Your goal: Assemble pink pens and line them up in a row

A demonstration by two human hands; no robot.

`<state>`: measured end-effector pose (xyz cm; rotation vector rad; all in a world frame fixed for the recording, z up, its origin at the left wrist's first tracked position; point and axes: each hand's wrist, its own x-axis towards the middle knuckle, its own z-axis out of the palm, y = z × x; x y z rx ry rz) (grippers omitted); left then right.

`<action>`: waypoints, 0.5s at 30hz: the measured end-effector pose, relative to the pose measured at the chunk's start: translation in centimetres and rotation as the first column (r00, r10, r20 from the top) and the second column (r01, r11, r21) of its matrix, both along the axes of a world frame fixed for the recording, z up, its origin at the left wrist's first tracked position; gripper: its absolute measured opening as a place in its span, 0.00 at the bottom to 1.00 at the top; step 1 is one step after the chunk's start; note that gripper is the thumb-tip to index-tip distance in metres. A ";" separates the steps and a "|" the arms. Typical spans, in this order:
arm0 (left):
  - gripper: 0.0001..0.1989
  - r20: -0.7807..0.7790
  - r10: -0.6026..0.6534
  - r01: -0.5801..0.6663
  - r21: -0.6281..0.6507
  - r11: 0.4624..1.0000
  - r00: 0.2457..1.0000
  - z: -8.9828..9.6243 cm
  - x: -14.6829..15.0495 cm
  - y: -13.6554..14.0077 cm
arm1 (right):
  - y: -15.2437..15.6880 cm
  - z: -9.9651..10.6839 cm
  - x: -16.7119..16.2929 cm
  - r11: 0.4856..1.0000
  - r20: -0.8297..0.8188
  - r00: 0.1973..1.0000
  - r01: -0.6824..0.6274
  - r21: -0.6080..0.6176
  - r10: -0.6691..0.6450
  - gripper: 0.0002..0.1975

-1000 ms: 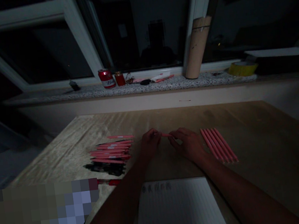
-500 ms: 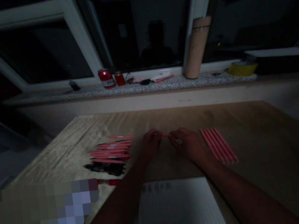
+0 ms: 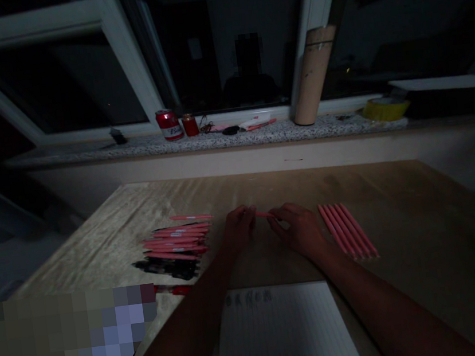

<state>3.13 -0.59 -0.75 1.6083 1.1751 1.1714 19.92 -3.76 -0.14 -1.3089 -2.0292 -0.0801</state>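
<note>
A slim pink pen (image 3: 263,214) spans the gap between my two hands over the middle of the table. My left hand (image 3: 240,225) pinches its left end, and my right hand (image 3: 297,225) has its fingertips closed on the other end. Left of my hands lies a pile of pink pens (image 3: 176,243) with white labels, one of them (image 3: 191,217) set apart at the back. Black pens (image 3: 168,267) lie at the pile's near side. Beyond my right hand, several pink pens (image 3: 348,231) are lined up side by side in a slanted row.
A lined notebook page (image 3: 282,334) with scribbled marks lies between my forearms. Near my left forearm is a red pen (image 3: 172,290). On the granite sill (image 3: 271,133) stand a red can (image 3: 169,124), an orange jar (image 3: 190,125), a tall tan cylinder (image 3: 314,79) and yellow tape (image 3: 385,109).
Slightly more of the pink pen shows between my fingers, and my left fingers have shifted a little. The pile, the row and the notebook are unchanged.
</note>
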 end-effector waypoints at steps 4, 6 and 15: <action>0.15 0.028 -0.020 0.020 0.004 1.000 0.999 0.1 -0.1 0.0 | 0.1 -0.1 0.0 1.000 -0.002 1.000 0.002 -0.006 -0.002 0.11; 0.16 0.007 0.004 -0.004 0.016 1.000 1.000 0.1 0.0 0.0 | 0.1 -0.1 0.0 1.000 0.004 1.000 0.000 -0.010 0.000 0.11; 0.23 -0.069 0.044 -0.044 0.011 0.999 0.997 0.2 0.1 -0.3 | 0.1 -0.2 0.0 1.000 0.003 1.000 0.005 -0.007 -0.005 0.11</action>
